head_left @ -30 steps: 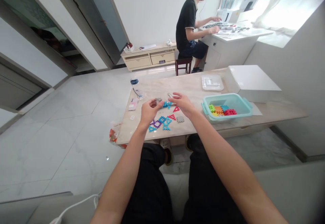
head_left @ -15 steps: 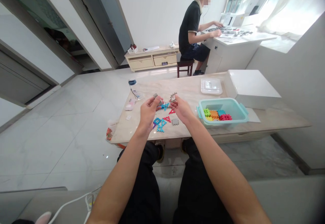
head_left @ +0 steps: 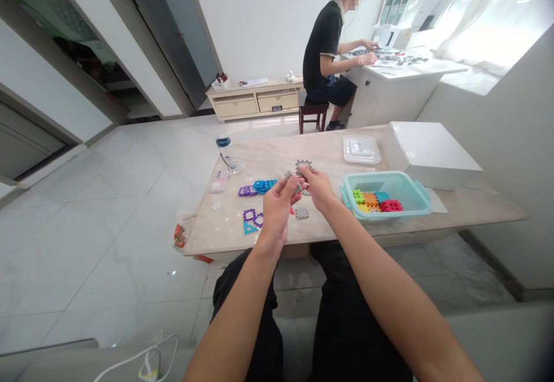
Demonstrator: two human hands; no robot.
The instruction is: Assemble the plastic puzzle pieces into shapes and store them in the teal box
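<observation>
Above the table, my left hand (head_left: 277, 209) is closed on grey puzzle tiles (head_left: 298, 187), partly covered by its fingers; how many I cannot tell. Right beside it, my right hand (head_left: 321, 190) pinches a grey square puzzle tile (head_left: 303, 164) with toothed edges, held up on its edge. The fingers of both hands nearly meet. Below them another grey square tile (head_left: 302, 213) lies flat. Left of my hands are purple tiles (head_left: 247, 191) and blue tiles (head_left: 265, 186) grouped together. Nearer me lie a purple tile (head_left: 250, 214) and a blue triangular tile (head_left: 250, 228). Red pieces are mostly hidden.
On the right stands a turquoise bin (head_left: 387, 212) with colored blocks, beside a white box (head_left: 437, 145). A clear plastic container (head_left: 361, 149) lies behind it. A bottle (head_left: 227, 154) stands at the table's left. Across the room a person (head_left: 324, 41) sits at a white desk.
My left hand has moved right and come close to my right hand. The purple and blue tiles it covered now show. The view has shifted slightly.
</observation>
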